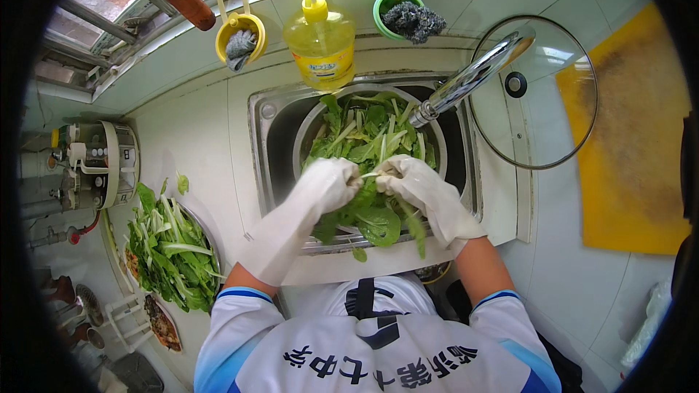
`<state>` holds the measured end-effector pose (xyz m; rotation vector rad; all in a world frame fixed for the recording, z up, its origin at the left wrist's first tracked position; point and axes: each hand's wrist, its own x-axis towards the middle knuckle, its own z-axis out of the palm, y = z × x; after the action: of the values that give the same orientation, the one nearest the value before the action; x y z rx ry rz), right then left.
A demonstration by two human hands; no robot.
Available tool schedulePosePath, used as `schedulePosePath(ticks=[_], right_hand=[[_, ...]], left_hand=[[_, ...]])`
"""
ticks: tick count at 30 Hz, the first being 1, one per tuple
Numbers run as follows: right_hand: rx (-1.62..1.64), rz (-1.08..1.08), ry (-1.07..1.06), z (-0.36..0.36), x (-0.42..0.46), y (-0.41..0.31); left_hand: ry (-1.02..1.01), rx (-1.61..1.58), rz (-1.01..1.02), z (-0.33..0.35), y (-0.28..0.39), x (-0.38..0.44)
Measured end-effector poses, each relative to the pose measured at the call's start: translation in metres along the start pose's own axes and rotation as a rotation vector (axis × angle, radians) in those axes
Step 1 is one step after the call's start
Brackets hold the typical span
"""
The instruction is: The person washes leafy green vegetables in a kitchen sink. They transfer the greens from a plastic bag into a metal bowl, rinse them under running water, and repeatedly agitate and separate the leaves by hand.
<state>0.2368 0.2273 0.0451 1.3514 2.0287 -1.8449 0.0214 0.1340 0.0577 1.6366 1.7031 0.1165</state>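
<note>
White gloves cover both hands. My left hand (345,181) and my right hand (394,176) are closed on a leafy green stalk (369,175) between them, over the near edge of a metal bowl. Broad green leaves (379,225) hang below the hands, across the front rim of the steel sink (474,196). Inside the sink stands the round metal bowl (443,144), heaped with leafy greens (363,136). The chrome faucet (464,79) reaches over the bowl from the upper right. One small loose leaf (359,254) lies at the counter's front edge.
Cut greens (175,251) are piled on a plate on the left counter, beside a dish of cooked food (162,323). Behind the sink are a yellow soap bottle (323,49) and two hanging scrubber holders (219,43). A glass lid (551,114) and yellow board (633,174) are at right.
</note>
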Motion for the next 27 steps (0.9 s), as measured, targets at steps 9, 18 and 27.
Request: schedulePosePath(ticks=[9, 18, 27], right_hand=[[-0.229, -0.205, 0.486, -0.010, 0.006, -0.019], [-0.711, -0.423, 0.438, 0.014, 0.036, 0.059], [0.087, -0.331, 0.583, 0.008, 0.025, 0.042]], left_hand=[[0.443, -0.009, -0.150, 0.005, -0.033, 0.036], [0.456, 0.136, -0.247, 0.066, -0.048, 0.064], [0.382, -0.104, -0.343, 0.059, -0.063, 0.063]])
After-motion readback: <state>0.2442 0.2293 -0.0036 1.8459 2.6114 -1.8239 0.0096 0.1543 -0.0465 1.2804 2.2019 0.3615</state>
